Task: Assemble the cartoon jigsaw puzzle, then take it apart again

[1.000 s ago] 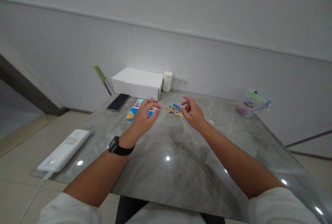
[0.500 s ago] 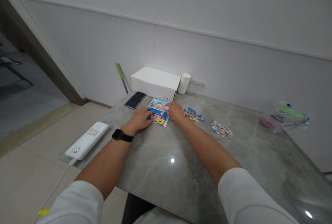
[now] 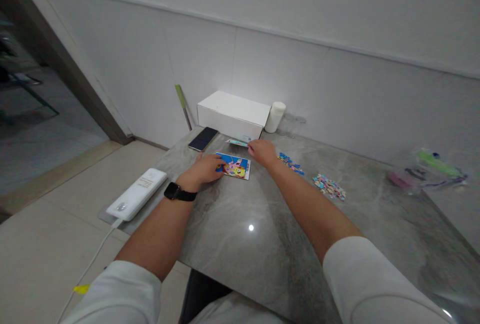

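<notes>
My right hand (image 3: 262, 152) pinches the near right part of a light-blue picture card (image 3: 238, 142), which is seen almost edge-on in front of the white box. Closer to me, a blue picture card (image 3: 237, 168) with yellow and pink cartoon figures lies on the table. My left hand (image 3: 205, 169) rests on that card's left side with its fingers stretched out. Just right of my right hand is a pile of blue and yellow puzzle pieces (image 3: 290, 163). A second pile, of paler puzzle pieces (image 3: 329, 187), lies further right.
Along the wall stand a white box (image 3: 234, 114), a white cylinder (image 3: 275, 117) and a clear item (image 3: 294, 123). A phone (image 3: 203, 139) lies at the left, a white corded device (image 3: 137, 195) on the table's left edge. A plastic bag (image 3: 427, 170) sits at the far right.
The light-blue card has been lifted and tilted away from the blue card by my right hand. My left hand stays on the blue card. The view has shifted slightly left.
</notes>
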{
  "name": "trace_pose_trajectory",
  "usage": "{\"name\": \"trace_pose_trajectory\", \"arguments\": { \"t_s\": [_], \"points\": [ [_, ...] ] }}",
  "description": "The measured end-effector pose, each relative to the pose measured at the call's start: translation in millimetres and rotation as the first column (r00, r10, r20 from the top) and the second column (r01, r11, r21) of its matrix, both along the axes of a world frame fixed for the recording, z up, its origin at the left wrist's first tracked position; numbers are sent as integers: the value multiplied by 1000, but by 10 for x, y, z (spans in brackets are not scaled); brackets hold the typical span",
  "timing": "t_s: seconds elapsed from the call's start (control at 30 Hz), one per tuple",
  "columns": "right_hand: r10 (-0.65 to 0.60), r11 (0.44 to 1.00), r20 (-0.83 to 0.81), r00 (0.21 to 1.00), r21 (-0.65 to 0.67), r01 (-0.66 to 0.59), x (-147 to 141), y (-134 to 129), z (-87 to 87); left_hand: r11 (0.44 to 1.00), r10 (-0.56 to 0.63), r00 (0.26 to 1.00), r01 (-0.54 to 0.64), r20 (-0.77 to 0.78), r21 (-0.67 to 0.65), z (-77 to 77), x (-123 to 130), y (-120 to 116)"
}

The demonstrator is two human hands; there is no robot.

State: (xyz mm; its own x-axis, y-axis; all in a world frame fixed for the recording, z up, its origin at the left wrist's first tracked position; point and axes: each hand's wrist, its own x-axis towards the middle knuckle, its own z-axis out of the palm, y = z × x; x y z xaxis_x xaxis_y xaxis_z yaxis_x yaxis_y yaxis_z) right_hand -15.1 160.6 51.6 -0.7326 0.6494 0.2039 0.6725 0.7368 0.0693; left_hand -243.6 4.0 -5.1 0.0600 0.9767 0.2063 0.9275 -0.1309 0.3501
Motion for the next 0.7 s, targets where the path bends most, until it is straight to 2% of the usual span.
{"name": "trace_pose_trajectory", "arguments": {
  "t_s": [0.13,0.2,0.3,0.4,0.5,0.6,0.7],
  "points": [
    [-159,985,-276,948,16,170,210,-13,154,998,-25,998,23,52,51,-2,44,72],
    [-150,987,-363,920,-7,158,375,-139,151,998,-10,998,6,70,65,4,68,129],
    [-38,999,-448,893,-9,38,626,-504,-10,994,42,996,-49,79,93,42,72,214],
    [117,991,-393,912,-16,-134,755,-972,-264,981,61,991,-82,122,174,103,37,247],
    [272,953,-314,909,-41,-299,702,-1358,-444,975,72,989,-97,130,198,134,17,209],
    [354,927,-214,910,-49,-372,546,-1551,-491,989,71,995,-80,74,125,96,29,151],
    [372,920,-145,917,-78,-385,406,-1571,-466,996,71,997,-72,26,53,19,32,130]
  ]
}}
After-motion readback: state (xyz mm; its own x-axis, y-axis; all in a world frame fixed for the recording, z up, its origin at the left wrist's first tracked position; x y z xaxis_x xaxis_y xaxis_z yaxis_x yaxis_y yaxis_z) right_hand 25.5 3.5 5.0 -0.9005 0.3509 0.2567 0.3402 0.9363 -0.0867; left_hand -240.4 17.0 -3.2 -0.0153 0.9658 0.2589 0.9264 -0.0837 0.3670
